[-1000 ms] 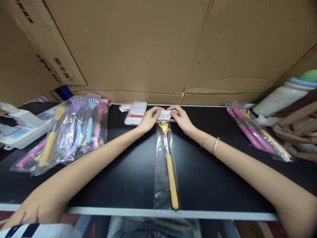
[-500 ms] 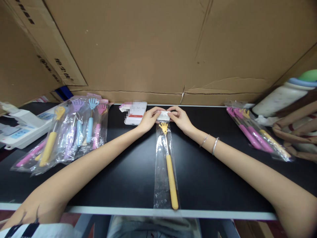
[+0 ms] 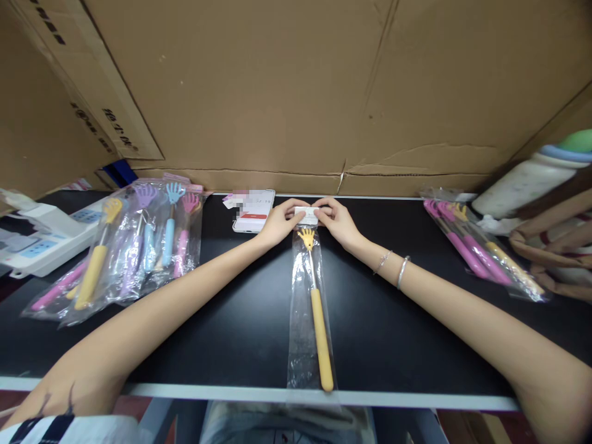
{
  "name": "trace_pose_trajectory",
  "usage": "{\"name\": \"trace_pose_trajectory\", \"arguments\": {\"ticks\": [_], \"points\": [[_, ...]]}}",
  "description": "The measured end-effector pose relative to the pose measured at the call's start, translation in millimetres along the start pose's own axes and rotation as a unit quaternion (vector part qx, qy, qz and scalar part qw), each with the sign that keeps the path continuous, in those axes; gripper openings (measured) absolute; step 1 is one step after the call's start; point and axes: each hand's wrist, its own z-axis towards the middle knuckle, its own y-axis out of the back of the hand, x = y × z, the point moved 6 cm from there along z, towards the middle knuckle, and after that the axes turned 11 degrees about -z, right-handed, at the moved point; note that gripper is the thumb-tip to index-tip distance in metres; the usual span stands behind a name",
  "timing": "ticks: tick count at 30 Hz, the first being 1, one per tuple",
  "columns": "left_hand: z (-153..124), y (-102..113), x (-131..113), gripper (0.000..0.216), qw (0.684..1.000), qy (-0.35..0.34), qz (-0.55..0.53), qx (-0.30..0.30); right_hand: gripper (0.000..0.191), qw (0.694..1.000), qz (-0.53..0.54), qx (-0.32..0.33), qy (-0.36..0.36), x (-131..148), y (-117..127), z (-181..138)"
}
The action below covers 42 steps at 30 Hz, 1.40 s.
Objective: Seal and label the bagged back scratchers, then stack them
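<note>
A yellow back scratcher with a small hand-shaped head lies in a clear plastic bag on the black table, its handle toward me. At the bag's far end is a white label. My left hand pinches the label's left side between thumb and fingers. From the right, my right hand grips the other side the same way, thumb on top. The fingertips behind the label are partly hidden.
Several bagged back scratchers lie at the left, beside a white power strip. A phone lies behind my left hand. More bagged scratchers are at the right, near a bottle. Cardboard stands along the back.
My thumbs have shifted slightly on the label, and its face now shows flatter with less glare. The back scratcher and bag lie almost where they were.
</note>
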Motion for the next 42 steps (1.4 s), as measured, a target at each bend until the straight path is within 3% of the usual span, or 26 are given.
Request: {"name": "trace_pose_trajectory", "arguments": {"ticks": [42], "points": [[0.7,0.5,1.3,0.021,1.0,-0.013,0.01,0.009,0.021,0.998,-0.052,0.006,0.044,3.3,-2.5,1.5]]}}
